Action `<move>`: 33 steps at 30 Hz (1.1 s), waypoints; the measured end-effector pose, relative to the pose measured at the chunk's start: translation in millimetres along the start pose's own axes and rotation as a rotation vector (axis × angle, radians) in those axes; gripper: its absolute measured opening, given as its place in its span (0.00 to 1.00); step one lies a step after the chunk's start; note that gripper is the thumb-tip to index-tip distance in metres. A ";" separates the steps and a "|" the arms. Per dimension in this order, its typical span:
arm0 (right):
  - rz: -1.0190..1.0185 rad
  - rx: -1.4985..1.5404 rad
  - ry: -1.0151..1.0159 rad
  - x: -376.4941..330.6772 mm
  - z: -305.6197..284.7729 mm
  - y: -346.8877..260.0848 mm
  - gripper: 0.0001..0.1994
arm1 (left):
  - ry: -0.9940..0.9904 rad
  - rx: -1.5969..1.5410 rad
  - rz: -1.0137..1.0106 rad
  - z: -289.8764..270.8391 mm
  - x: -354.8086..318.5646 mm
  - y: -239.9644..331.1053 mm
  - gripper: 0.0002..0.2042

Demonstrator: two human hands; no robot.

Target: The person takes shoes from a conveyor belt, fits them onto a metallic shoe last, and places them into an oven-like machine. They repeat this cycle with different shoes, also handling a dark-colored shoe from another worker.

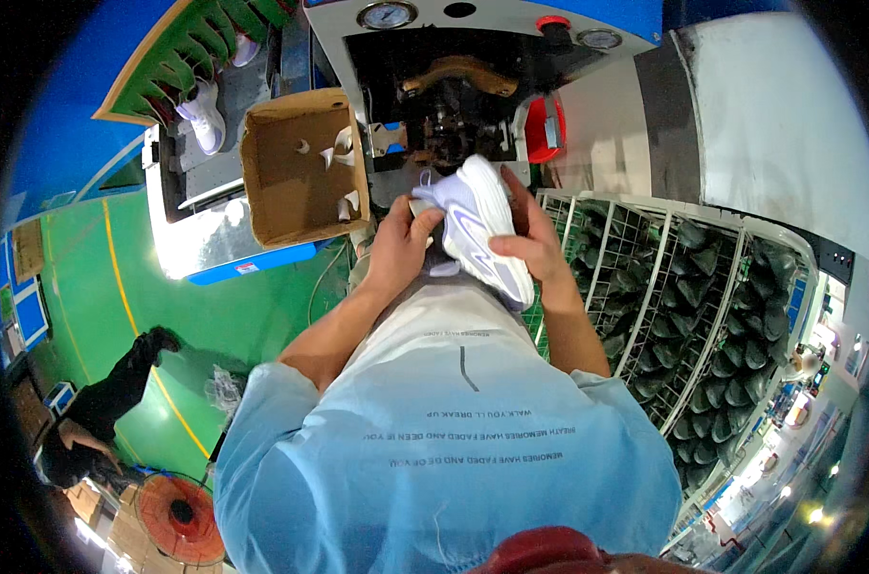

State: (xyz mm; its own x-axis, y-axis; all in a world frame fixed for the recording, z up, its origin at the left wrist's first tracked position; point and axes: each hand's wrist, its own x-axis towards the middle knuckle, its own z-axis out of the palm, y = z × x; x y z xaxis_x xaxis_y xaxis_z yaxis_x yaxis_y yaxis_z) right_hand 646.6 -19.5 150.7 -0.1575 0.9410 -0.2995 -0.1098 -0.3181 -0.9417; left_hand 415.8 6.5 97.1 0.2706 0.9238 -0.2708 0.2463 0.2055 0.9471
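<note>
A white and lavender sneaker (478, 230) is held tilted between my two hands in front of a machine. My right hand (535, 239) grips its white sole, thumb on the near side and fingers behind. Closed at the collar end of the shoe, my left hand (403, 241) has its thumb pressed against the upper; part of its grip is hidden. A lavender loop stands up from the shoe near that hand. Just beyond the shoe is the dark opening of the machine (334, 21), with metal parts and a curved tan piece inside.
An open cardboard box (296, 196) with several small white pieces stands to the left. Behind it, a conveyor (238, 100) carries white shoes. A red container (546, 129) sits right of the machine. White wire racks (635, 287) hold many dark, shoe-shaped pieces. Another person (100, 411) is at far left, near an orange fan (179, 517).
</note>
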 end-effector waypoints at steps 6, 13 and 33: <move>0.025 0.253 0.422 52.2 -2.9 -13.4 0.39 | 0.046 -0.342 0.078 3.6 24.6 11.8 0.16; -0.071 -0.648 0.529 109.0 3.5 -29.5 0.52 | -0.226 -0.381 -0.056 16.7 59.5 -20.9 0.17; -0.276 -1.475 0.597 146.7 31.6 25.0 0.47 | 0.246 -0.091 -0.572 -125.4 73.5 -79.9 0.23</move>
State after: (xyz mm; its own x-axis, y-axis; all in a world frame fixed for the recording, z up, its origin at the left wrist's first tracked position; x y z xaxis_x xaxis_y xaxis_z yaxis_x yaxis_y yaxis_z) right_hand 589.8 107.0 88.1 0.1297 0.9683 0.2136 0.9780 -0.0894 -0.1887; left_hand 299.3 98.5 23.1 -0.1046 0.7048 -0.7016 0.2055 0.7056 0.6782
